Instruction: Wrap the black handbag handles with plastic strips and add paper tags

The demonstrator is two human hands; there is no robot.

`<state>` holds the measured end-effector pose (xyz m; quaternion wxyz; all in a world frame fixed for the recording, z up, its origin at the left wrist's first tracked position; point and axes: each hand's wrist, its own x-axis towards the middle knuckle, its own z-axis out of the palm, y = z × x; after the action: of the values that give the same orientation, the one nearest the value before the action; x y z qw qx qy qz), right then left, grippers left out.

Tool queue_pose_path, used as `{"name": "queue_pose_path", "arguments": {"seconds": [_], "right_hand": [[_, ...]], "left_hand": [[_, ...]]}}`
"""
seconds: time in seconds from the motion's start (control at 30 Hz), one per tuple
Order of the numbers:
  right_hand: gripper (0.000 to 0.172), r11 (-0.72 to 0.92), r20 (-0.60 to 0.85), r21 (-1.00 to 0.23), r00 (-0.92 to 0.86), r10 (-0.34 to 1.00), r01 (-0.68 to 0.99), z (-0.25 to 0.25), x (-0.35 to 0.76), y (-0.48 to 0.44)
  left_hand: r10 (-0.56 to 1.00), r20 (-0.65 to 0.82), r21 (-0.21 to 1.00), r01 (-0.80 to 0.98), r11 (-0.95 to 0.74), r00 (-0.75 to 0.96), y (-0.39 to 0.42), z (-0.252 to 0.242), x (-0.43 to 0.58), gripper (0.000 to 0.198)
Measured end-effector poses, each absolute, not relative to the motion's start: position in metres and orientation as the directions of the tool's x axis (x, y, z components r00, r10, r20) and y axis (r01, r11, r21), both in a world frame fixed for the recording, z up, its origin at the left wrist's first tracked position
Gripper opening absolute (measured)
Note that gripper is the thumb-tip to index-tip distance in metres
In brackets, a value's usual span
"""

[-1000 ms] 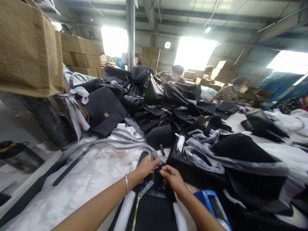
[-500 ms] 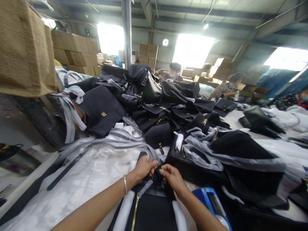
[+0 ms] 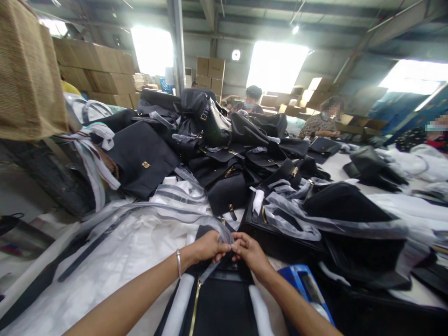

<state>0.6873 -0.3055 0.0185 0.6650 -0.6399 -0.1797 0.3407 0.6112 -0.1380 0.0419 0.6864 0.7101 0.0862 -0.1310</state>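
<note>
My left hand [image 3: 207,247] and my right hand [image 3: 249,252] meet over the top of a black handbag [image 3: 220,303] lying just in front of me. Both are closed, pinching a strap wrapped in clear plastic [image 3: 164,212] where it joins the bag. The wrapped strap runs off to the left across white packing material [image 3: 115,261]. A gold zip runs down the bag's left side. A silver bangle sits on my left wrist.
A big pile of black handbags [image 3: 217,149] fills the table beyond my hands. A blue device [image 3: 308,291] lies by my right forearm. A woven box [image 3: 28,79] stands at the left, cardboard cartons behind. Other people sit at the far side [image 3: 320,123].
My two hands have drawn closer together on the strap end, fingertips now touching. The view has tipped slightly upward and left.
</note>
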Motion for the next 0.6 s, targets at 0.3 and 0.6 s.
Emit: {"name": "queue_pose_path", "arguments": {"seconds": [0.3,0.6], "right_hand": [[0.049,-0.106,-0.243,-0.967,0.717,0.654,-0.232,0.019,0.683,-0.314],[0.053,-0.167,-0.203,-0.978,0.760,0.618,-0.126,0.011,0.683,-0.316]], "left_hand": [[-0.069,-0.330,0.942,0.323,-0.093,0.941,-0.143,0.041,0.612,0.029],[0.031,-0.293,0.956,0.293,-0.008,0.956,-0.145,0.038,0.611,0.022]]}}
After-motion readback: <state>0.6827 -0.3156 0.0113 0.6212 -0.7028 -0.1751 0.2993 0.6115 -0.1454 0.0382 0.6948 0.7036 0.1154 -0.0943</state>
